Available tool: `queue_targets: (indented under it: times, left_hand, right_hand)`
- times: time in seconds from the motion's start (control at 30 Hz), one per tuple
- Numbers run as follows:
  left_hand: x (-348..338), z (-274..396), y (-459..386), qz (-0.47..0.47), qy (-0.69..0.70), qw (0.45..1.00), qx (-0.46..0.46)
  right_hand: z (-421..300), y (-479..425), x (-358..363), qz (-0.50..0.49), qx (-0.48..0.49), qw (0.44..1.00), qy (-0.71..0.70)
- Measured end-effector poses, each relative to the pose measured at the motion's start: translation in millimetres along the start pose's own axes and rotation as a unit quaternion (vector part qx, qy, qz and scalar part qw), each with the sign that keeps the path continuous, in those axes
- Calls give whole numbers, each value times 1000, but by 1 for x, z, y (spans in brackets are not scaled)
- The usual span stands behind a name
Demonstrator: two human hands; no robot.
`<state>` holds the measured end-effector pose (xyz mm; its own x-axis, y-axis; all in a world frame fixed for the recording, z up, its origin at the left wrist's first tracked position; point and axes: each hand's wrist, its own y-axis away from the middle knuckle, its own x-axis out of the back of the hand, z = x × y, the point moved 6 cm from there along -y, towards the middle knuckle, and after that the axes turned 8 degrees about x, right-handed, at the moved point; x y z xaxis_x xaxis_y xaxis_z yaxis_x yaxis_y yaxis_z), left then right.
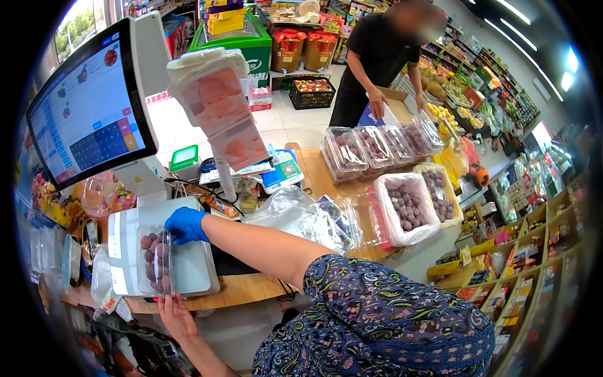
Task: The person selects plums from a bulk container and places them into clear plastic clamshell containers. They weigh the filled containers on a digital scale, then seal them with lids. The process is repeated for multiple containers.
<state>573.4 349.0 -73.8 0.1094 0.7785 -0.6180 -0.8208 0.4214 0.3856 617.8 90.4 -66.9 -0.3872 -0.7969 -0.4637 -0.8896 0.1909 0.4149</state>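
A clear plastic box of dark plums or similar round fruit lies on the pale plate of a weighing scale. My right hand, in a blue glove, grips the box's upper right edge. Below, my bare left hand has its fingertips on the near end of the box, with part of the grip hidden. Beyond the scale stands a point-of-sale touchscreen. Crumpled clear plastic bags lie on the wooden counter, right of my gloved hand.
Several clear boxes of fruit and two lined baskets of the same fruit stand on the wooden counter. A printer-like device on a post rises behind the scale. Across the counter a person handles a cardboard box.
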Motion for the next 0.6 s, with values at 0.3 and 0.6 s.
queue_targets:
  times: [0.3,0.6]
  left_hand:
    - [6,-2,-11,-17,4,1000,24]
    - [20,-2,-23,-106,34,990,89]
  right_hand:
    - [-22,14,-2,30,104,971,212]
    - [-100,176,-126,-296,274,424,811]
